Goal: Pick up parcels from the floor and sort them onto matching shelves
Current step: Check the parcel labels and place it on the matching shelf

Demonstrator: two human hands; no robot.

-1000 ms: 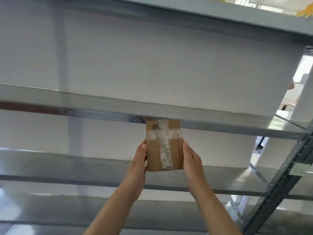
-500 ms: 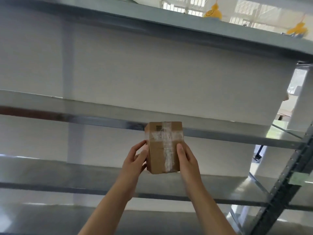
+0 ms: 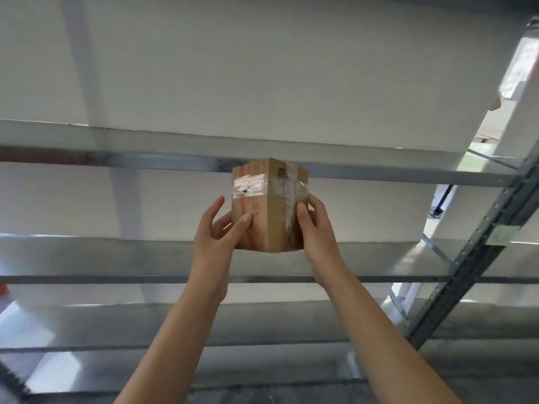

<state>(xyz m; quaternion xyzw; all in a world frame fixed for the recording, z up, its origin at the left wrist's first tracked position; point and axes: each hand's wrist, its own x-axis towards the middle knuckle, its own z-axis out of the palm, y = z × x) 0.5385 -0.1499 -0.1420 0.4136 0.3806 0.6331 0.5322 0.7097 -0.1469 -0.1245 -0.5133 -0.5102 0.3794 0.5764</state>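
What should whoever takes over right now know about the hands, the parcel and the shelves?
Left hand: fingers on the left face of the cardboard parcel.
Right hand: gripping its right side.
Parcel: held in the air in front of the metal shelves, corner towards the camera, white label and tape showing.
Done: parcel is off the floor.
Left: read the label, set it on the matching shelf. No other parcels in view.
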